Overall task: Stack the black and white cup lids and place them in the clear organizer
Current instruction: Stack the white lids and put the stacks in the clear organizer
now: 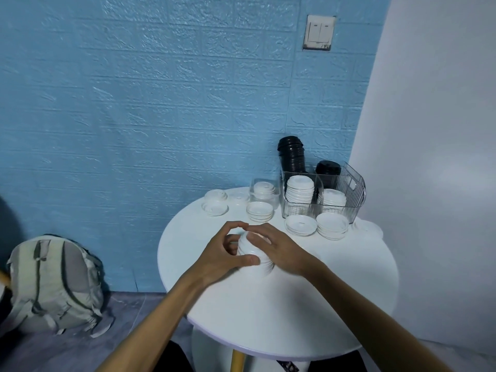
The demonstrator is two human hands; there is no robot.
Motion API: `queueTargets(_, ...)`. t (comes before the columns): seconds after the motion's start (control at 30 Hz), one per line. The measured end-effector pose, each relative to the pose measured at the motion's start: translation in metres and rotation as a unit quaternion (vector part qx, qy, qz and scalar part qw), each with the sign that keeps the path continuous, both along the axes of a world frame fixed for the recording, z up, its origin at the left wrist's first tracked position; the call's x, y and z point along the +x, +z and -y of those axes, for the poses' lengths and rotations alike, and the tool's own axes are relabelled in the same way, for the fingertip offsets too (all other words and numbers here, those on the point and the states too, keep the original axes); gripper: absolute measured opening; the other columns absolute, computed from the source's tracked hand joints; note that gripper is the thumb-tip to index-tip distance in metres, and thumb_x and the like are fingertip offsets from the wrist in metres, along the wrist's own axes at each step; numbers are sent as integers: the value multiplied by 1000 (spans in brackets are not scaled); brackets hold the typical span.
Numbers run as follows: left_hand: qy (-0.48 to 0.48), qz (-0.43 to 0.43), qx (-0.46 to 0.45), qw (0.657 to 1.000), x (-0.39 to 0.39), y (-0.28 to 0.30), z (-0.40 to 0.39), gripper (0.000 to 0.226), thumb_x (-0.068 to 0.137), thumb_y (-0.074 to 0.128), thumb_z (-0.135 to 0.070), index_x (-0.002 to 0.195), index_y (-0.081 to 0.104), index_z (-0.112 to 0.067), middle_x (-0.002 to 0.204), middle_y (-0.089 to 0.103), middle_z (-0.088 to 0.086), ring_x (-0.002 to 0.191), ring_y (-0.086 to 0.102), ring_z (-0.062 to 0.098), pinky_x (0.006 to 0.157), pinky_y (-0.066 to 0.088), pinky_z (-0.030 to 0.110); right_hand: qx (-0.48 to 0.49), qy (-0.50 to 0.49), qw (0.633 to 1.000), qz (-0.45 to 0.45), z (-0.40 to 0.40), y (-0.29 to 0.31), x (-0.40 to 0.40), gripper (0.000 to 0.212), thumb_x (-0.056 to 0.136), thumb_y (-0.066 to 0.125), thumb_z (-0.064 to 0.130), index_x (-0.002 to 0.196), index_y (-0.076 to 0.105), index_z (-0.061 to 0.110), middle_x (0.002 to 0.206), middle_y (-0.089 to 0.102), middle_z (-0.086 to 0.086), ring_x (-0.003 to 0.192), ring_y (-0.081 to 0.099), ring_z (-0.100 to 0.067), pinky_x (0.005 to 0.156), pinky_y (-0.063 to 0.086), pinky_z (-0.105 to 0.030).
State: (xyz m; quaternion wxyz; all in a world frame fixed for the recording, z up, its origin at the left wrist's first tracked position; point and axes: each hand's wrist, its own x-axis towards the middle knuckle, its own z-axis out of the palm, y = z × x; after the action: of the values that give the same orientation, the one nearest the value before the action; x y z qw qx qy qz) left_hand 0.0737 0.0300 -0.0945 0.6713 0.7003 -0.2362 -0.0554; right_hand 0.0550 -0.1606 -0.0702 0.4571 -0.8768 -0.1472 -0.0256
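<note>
While both hands' fingers [249,260] grip a white lid stack [252,253], loose lids [302,224] front the organizer [354,208]

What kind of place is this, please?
Probably a corner of a small room, not a real café: a round white table against a blue brick-pattern wall, a wall switch, and a backpack on the floor.

two hands [222,253], four lid stacks in one organizer [357,208], one backpack [53,285]
</note>
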Motion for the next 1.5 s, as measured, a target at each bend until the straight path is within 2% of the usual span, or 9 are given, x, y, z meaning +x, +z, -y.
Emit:
queueTargets(0.1, -5, 9, 3, 1000, 0, 1, 0, 65, 72, 89, 2, 127, 62, -19, 108, 76, 4, 94, 73, 19, 80, 57, 29, 21, -6, 1000, -11, 1, 0, 2, 37, 91, 64, 56, 122, 63, 35, 123, 67, 14, 118, 60, -2, 109, 45, -35)
queueTargets(0.33, 10, 18, 32, 999, 0, -1, -3, 58, 65, 96, -6, 114, 66, -16, 109, 74, 3, 89, 71, 18, 78, 58, 32, 60, -16, 998, -33, 1, -1, 5, 30, 82, 80, 44, 108, 69, 32, 110, 73, 12, 106, 68, -7, 102, 53, -38)
queueTargets(0.57, 18, 22, 37, 999, 0, -2, -1, 42, 71, 91, -23, 105, 67, -20, 110, 73, 6, 83, 66, 13, 78, 54, 28, 48, -13, 999, -21, 1, -1, 1, 35, 84, 73, 53, 113, 71, 34, 114, 72, 16, 111, 65, -4, 106, 49, -35)
queueTargets(0.7, 15, 28, 52, 998, 1, -3, -1, 47, 66, 91, -38, 102, 66, -25, 107, 75, -2, 89, 66, 13, 85, 54, 31, 23, -26, 999, -11, 0, -3, 0, 45, 78, 67, 65, 114, 69, 39, 116, 71, 19, 113, 63, -3, 108, 47, -38)
queueTargets(1.03, 12, 27, 56, 998, 2, -4, -2, 45, 65, 91, -34, 100, 65, -24, 107, 75, -5, 88, 65, 9, 83, 52, 23, -30, -51, 998, -13, -1, -8, 0, 54, 74, 61, 82, 119, 62, 54, 122, 68, 23, 118, 61, -5, 108, 45, -42)
queueTargets(1.2, 23, 32, 56, 998, 3, -3, -2, 48, 66, 90, -32, 106, 67, -18, 109, 75, -4, 95, 67, 10, 86, 52, 22, -12, -32, 999, -37, 5, 12, -4, 41, 88, 71, 55, 123, 66, 35, 123, 69, 18, 116, 62, -1, 107, 46, -28)
queueTargets(1.3, 24, 25, 57, 998, 2, -2, -2, 49, 62, 91, -38, 103, 67, -24, 111, 74, -9, 93, 67, 7, 88, 53, 24, 2, -47, 999, -22, 23, 18, -8, 52, 88, 71, 50, 135, 60, 30, 133, 63, 15, 124, 57, -5, 111, 43, -29)
queueTargets(1.43, 27, 24, 63, 997, 1, -1, -1, 53, 60, 90, -43, 104, 67, -25, 114, 73, -12, 97, 65, 6, 91, 51, 24, -104, -145, 983, 48, 55, 25, -19, 59, 74, 80, 61, 124, 67, 31, 122, 68, 18, 111, 63, -4, 103, 48, -30)
queueTargets(1.5, 29, 21, 63, 997, 1, 0, -1, 56, 58, 90, -45, 105, 67, -24, 114, 73, -12, 99, 65, 7, 94, 51, 28, -193, -162, 967, 39, 67, 34, -27, 73, 69, 79, 68, 130, 63, 32, 130, 65, 14, 115, 60, -6, 106, 43, -31)
